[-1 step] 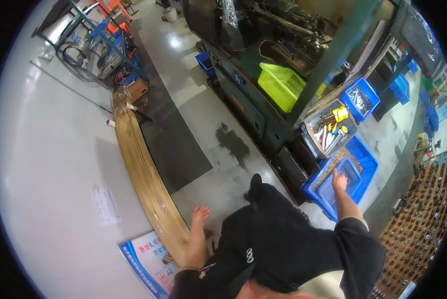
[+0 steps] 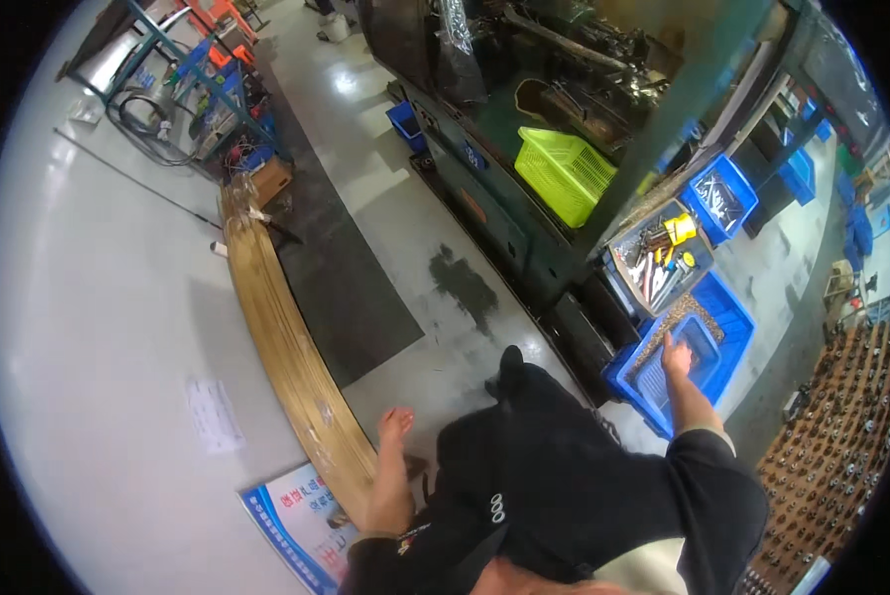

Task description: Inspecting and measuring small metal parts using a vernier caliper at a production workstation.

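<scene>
Hands [image 2: 677, 357] numbering two, one blue basket [image 2: 651, 385] inside one larger bin [image 2: 728, 309]

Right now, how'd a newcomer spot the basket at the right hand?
Start at the dark green machine, top centre, then drop right to the large blue bin. Inside it, by the right hand, is the pale blue basket: smaller and lighter-coloured than the bin, and not lime-green like the other basket.
</scene>
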`<action>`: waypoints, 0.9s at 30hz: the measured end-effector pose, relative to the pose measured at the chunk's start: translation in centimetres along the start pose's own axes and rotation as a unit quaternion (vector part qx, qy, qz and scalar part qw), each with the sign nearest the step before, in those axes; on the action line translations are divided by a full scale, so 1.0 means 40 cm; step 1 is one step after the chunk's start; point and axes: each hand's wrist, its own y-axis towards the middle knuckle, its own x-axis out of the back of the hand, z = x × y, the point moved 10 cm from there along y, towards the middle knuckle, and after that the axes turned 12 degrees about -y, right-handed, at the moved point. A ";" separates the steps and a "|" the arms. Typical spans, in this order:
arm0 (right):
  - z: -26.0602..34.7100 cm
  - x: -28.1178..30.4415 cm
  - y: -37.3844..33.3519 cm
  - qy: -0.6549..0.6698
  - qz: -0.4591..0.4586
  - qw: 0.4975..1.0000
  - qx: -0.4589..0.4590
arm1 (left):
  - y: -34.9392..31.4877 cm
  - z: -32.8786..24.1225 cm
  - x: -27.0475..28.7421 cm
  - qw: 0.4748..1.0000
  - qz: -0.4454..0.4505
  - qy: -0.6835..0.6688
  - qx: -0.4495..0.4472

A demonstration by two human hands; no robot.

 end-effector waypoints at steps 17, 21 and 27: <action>0.233 0.066 -0.356 0.125 -0.134 0.976 -0.115 | 0.614 -0.442 -0.221 0.955 0.182 0.172 0.156; 0.320 -0.007 -0.517 0.420 -0.126 0.884 -0.165 | 0.685 -0.701 -0.483 0.941 0.152 0.280 0.117; 0.554 0.160 -0.701 0.438 -0.153 0.868 -0.176 | 0.812 -0.939 -0.778 0.900 0.179 0.395 0.042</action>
